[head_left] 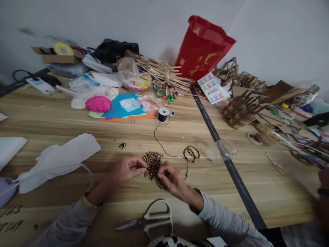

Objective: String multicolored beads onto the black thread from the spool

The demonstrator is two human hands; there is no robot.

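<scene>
head view: one camera, looking down at the wooden tabletop (195, 192).
left hand: left hand (126, 170) rests at the left edge of the bead pile (152, 164), fingertips pinched together at the beads. Looks like it is grasping a single bead; too small to confirm.
right hand: right hand (171, 179) sits just right of the pile, fingers curled and pinched close, apparently gripping the end of the black cord (164, 149). The cord end itself is hidden by the fingers.
beads: small multicoloured heap, loose on the tabletop, directly between both hands and touching them.
cord path: runs from the right hand up past the pile to the black spool (163, 115), which stands upright, well apart from the hands.
doing it well: my read is keep the cord end short and stiff past the pinch, bring the bead to the cord rather than the reverse, and leave slack toward the spool so it doesn't tip.
finished piece: beaded bracelet (191, 153) lies flat, near the right hand on its far side.
nearby: clear round lid or dish (226, 148) on the dark seam; scissors (151, 221) at the near edge, between the forearms; white sheets (60, 159) to the left.
in the way: nothing between the hands and the pile. Scissors sit close to the wrists. Pink yarn ball (98, 104), blue paper (120, 109), red bag (203, 48) and stick models (240, 108) are far back.
</scene>
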